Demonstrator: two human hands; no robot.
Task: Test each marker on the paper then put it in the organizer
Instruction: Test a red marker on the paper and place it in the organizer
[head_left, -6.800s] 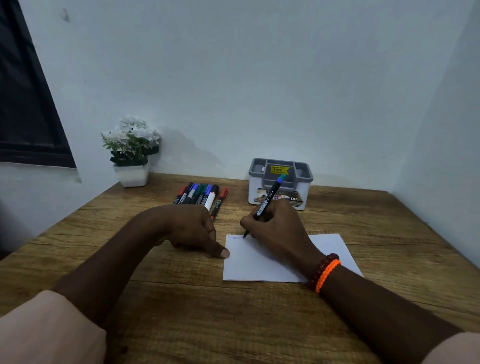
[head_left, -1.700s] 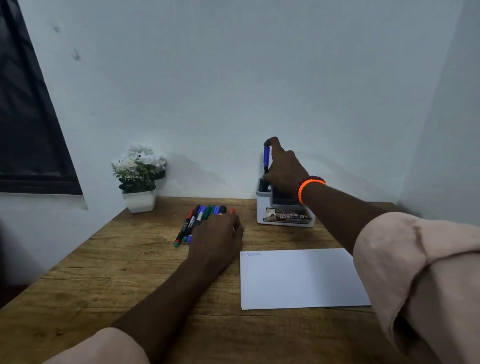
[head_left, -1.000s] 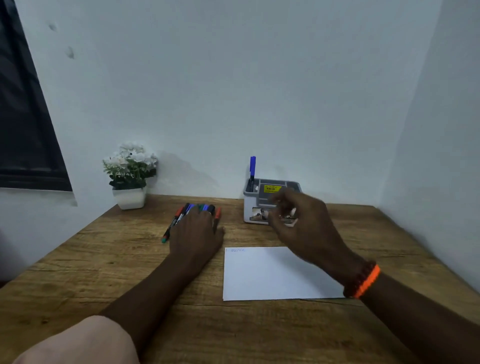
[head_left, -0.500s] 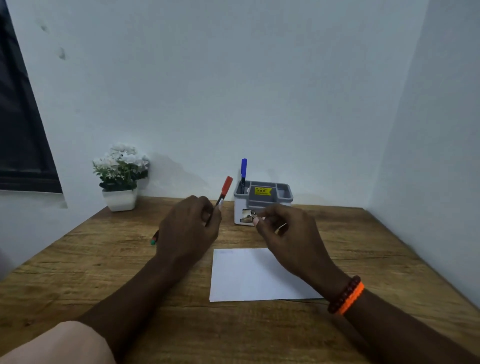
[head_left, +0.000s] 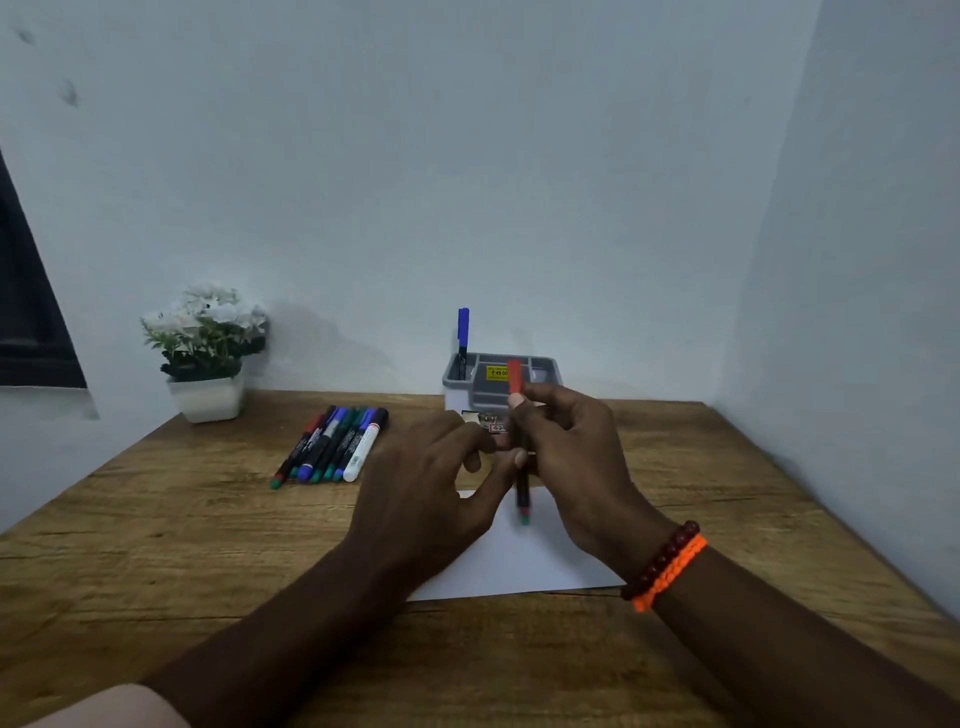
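The red-capped marker (head_left: 521, 457) has come off the row into both hands over the paper (head_left: 511, 564): right hand (head_left: 576, 467) pinches it, left hand (head_left: 431, 493) seemingly too. Uncapping likely next.

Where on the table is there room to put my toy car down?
Bare wood lies right of the paper up to the side wall, and along the near edge of the table left of the arms. It is crowded between the loose markers, the organizer and both hands around the red-capped marker.
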